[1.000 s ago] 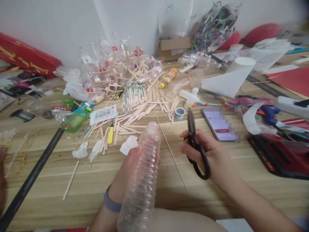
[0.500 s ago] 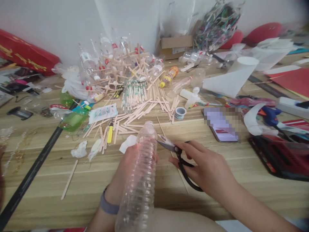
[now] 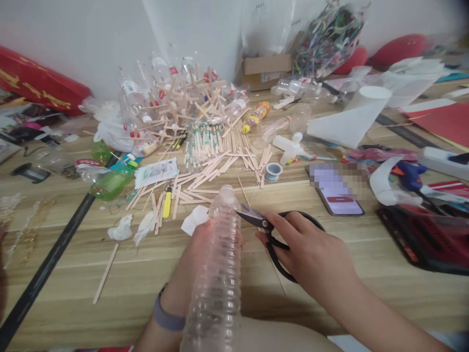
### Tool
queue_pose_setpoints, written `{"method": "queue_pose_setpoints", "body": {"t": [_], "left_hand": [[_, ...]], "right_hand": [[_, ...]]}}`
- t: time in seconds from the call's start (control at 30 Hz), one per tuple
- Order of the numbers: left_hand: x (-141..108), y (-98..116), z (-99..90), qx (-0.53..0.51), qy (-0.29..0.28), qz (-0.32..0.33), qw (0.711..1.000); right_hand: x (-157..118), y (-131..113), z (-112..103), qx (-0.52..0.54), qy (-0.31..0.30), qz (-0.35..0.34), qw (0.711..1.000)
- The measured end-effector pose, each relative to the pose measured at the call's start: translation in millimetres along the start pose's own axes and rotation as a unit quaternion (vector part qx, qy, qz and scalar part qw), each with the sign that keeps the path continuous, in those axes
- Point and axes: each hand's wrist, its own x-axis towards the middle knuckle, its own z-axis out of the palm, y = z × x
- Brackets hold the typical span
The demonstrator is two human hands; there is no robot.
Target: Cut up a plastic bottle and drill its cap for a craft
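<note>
A clear ribbed plastic bottle (image 3: 220, 274) points away from me, its neck toward the far side of the table. My left hand (image 3: 201, 249) is wrapped round its upper part, partly seen through the plastic. In my right hand (image 3: 315, 254) is a pair of scissors (image 3: 269, 230) with black handles. The tips of the blades touch or nearly touch the bottle's shoulder, just below the neck; I cannot tell whether they pierce it. A torn white paper (image 3: 194, 220) lies by my left hand, and a thin stick (image 3: 244, 190) lies beyond the scissors.
Wooden craft sticks (image 3: 208, 176) are scattered ahead, with a heap of bottles and sticks (image 3: 176, 107) behind them. A phone (image 3: 339, 193) and a red-black case (image 3: 425, 239) lie to the right. A yellow-handled tool (image 3: 167, 203) and a green bottle (image 3: 113, 183) are on the left.
The bottle has shifted slightly to the right. The scissors' handles have spread apart and the right hand has turned a little, with the blade tips still at the bottle's shoulder.
</note>
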Motion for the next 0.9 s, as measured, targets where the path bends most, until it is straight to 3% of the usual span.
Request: {"method": "queue_pose_setpoints", "body": {"t": [0.3,0.47,0.6,0.9], "left_hand": [[-2.3,8.4,-5.8,0.019,-0.045,-0.075,0.996],[-4.7,16.4,5.3,0.053,-0.055,-0.140,0.987],[-4.3,18.6,10.2,0.039,-0.063,-0.148,0.986],[-2.2,12.1,-5.2,-0.011,-0.114,-0.175,0.978]], "right_hand": [[2.8,13.6,-2.2,-0.048,0.035,-0.065,0.996],[8.8,26.5,-6.8,-0.071,0.037,-0.127,0.989],[12.0,34.5,-8.8,-0.077,0.042,-0.167,0.982],[16.5,42.5,-11.6,-0.065,0.039,-0.217,0.973]]}}
